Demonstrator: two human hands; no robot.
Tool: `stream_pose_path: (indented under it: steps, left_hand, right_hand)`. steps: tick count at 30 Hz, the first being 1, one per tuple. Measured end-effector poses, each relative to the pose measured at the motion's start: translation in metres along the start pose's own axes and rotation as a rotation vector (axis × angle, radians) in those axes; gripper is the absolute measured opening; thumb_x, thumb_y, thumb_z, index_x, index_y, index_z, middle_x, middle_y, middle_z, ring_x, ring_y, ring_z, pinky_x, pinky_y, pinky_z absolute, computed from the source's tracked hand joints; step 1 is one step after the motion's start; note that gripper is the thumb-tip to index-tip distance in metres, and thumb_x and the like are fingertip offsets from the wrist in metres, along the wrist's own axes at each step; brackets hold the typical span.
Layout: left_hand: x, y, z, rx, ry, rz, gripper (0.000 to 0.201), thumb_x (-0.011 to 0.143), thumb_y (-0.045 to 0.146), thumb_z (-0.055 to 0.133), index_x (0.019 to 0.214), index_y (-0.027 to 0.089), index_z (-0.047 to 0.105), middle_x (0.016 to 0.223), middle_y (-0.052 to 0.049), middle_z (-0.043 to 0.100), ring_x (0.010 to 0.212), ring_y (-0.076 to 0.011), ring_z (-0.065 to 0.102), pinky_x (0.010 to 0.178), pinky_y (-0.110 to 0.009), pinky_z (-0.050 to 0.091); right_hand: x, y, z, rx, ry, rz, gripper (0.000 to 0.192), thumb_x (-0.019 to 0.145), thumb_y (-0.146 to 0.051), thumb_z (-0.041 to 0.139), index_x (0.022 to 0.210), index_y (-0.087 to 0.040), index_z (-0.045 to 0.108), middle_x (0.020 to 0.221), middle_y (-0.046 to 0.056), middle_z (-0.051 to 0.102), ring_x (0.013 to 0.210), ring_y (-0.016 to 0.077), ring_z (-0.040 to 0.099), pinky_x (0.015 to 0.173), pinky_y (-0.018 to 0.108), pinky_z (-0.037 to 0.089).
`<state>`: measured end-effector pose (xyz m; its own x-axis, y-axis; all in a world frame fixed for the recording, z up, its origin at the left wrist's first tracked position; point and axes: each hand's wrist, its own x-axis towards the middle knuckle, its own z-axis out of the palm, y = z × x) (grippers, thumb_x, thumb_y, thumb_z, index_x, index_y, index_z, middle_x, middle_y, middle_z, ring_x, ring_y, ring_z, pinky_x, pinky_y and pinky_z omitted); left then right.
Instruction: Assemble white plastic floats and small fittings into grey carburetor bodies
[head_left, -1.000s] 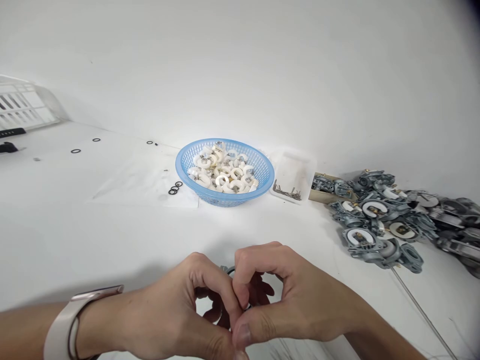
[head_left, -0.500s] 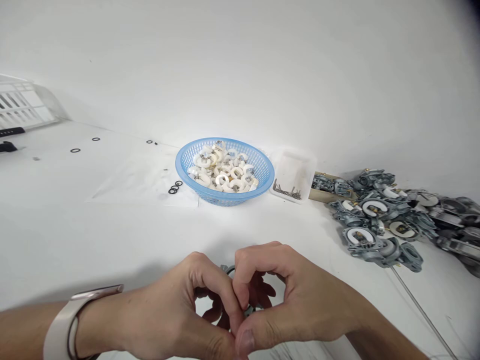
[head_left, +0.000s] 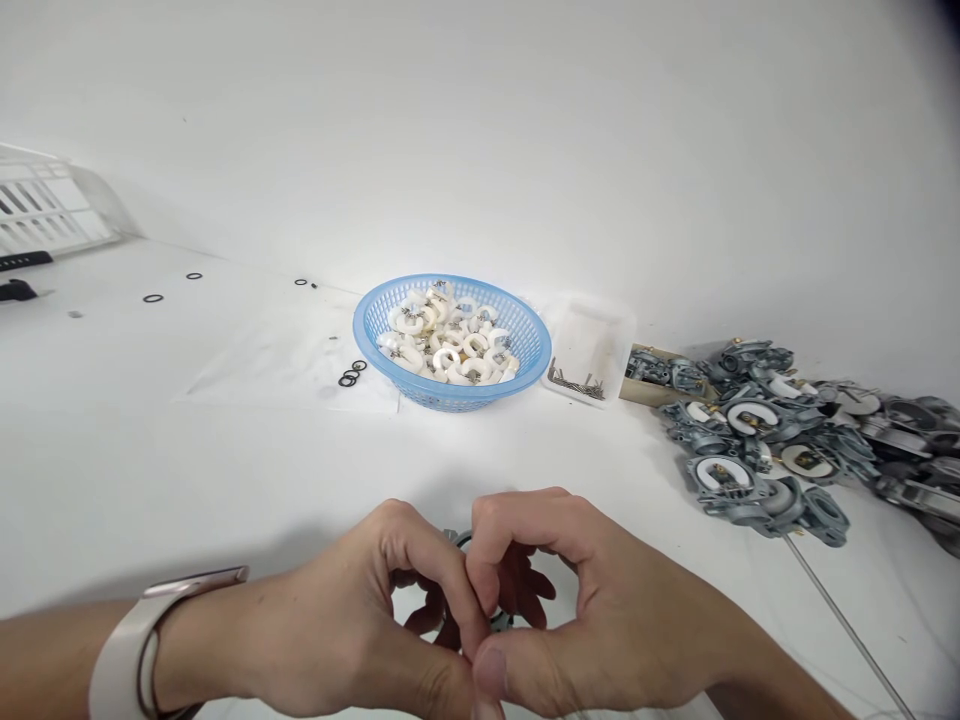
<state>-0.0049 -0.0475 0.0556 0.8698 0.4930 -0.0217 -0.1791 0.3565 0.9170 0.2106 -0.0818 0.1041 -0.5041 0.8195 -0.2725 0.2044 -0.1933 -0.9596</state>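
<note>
Grey metal part [head_left: 459, 540] pinched between both hands at the near edge of the white counter [head_left: 225, 450].
Left hand [head_left: 352, 630] and right hand [head_left: 592, 620] curl closed around it, thumbs touching; fitting seems under way. Blue basket [head_left: 375, 325] of white rings sits far centre; next likely calls for steady fingertip pressure.

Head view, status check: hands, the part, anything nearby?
Left hand and right hand closed together on a small grey metal part, mostly hidden. Blue plastic basket of white rings sits well beyond, apart.
</note>
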Motion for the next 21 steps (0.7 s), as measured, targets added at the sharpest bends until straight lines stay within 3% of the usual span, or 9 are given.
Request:
stream_pose_path:
  steps: [5,12,17,21]
  left_hand:
    - [0.0004,-0.0009,-0.0008,-0.019,0.025,-0.014,0.026,0.063,0.019,0.109,0.077,0.021,0.087,0.08,0.001,0.075,0.072,-0.0128,0.057,0.063,-0.024,0.04]
    - [0.0012,0.0018,0.0002,0.029,0.011,0.016,0.025,0.064,0.018,0.109,0.076,0.019,0.087,0.09,-0.001,0.079,0.07,-0.0108,0.054,0.063,-0.024,0.04]
    - [0.0,-0.0006,0.0,-0.013,0.03,-0.003,0.027,0.061,0.016,0.109,0.078,0.021,0.089,0.089,-0.003,0.08,0.082,-0.0166,0.064,0.065,-0.023,0.044]
    - [-0.0002,-0.0029,-0.0008,-0.029,0.025,-0.006,0.029,0.06,0.012,0.109,0.079,0.022,0.089,0.097,-0.002,0.083,0.078,-0.0136,0.062,0.067,-0.023,0.048]
  right_hand:
    - [-0.0013,0.0005,0.001,-0.029,-0.014,-0.043,0.022,0.072,-0.014,0.084,0.081,-0.023,0.067,0.074,-0.006,0.057,0.072,0.0134,0.047,0.068,0.027,0.04]
    - [-0.0022,-0.0003,0.0022,-0.061,-0.017,-0.069,0.018,0.075,-0.018,0.081,0.082,-0.022,0.066,0.075,-0.006,0.057,0.072,0.013,0.047,0.07,0.027,0.04]
    - [-0.0004,0.0019,0.0016,-0.053,-0.015,-0.087,0.019,0.075,-0.019,0.083,0.081,-0.022,0.065,0.076,-0.006,0.059,0.073,0.0134,0.048,0.07,0.027,0.04]
    - [-0.0014,0.0022,0.0017,-0.061,-0.022,-0.075,0.021,0.074,-0.016,0.084,0.081,-0.022,0.065,0.076,-0.006,0.059,0.073,0.0133,0.048,0.07,0.027,0.04]
